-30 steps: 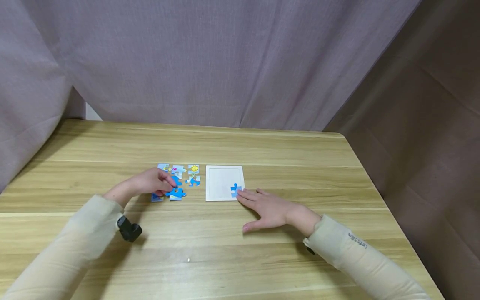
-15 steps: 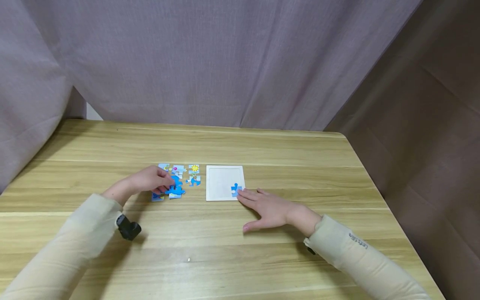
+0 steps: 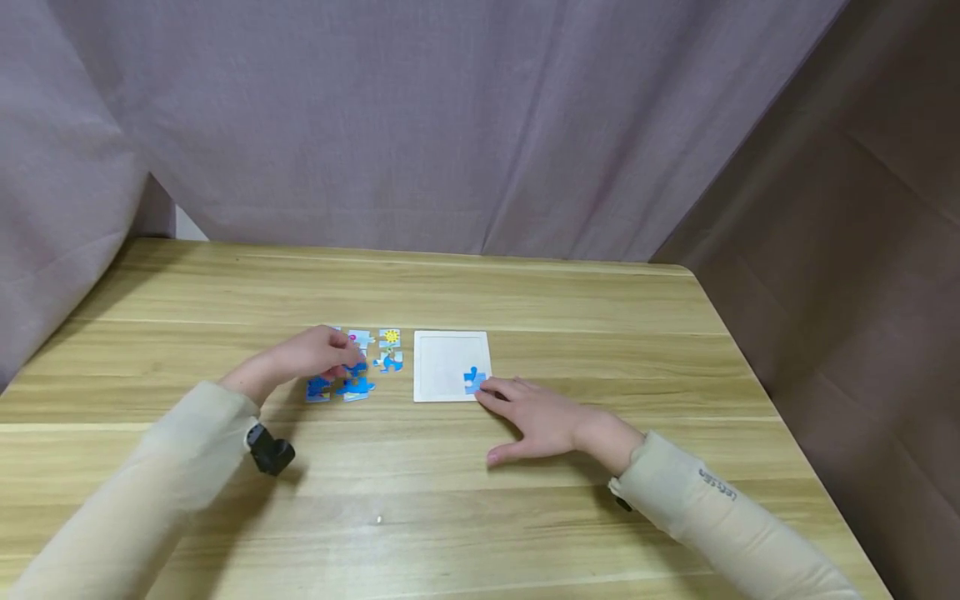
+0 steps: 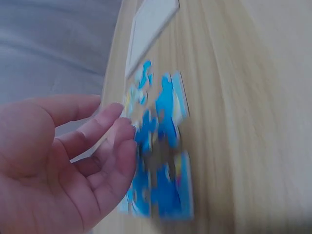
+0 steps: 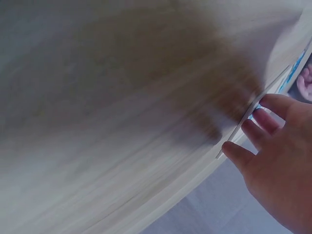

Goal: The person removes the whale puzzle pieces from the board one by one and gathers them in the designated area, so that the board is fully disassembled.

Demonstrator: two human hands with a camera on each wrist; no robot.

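Note:
My left hand (image 3: 303,354) hovers over a group of jigsaw puzzle pieces, its fingers loosely bent. Nothing shows between thumb and fingers in the left wrist view, where the hand (image 4: 73,161) overlaps part of the group. Among the pieces are a sun piece (image 3: 390,337) at the back right and a blue piece (image 3: 356,387) at the front. A square white puzzle tray (image 3: 442,354) lies to their right. One blue piece (image 3: 472,383) sits in its front right corner. The fingertips of my right hand (image 3: 536,421) rest at that corner, fingers extended and thumb spread.
The wooden table (image 3: 420,475) reaches back to a grey curtain (image 3: 337,142), and a darker curtain (image 3: 840,250) hangs along the right side. A tiny pale speck (image 3: 378,519) lies near the front.
My left hand has shifted slightly right and back over the pieces, uncovering more of the front left piece. My right hand stays at the tray corner.

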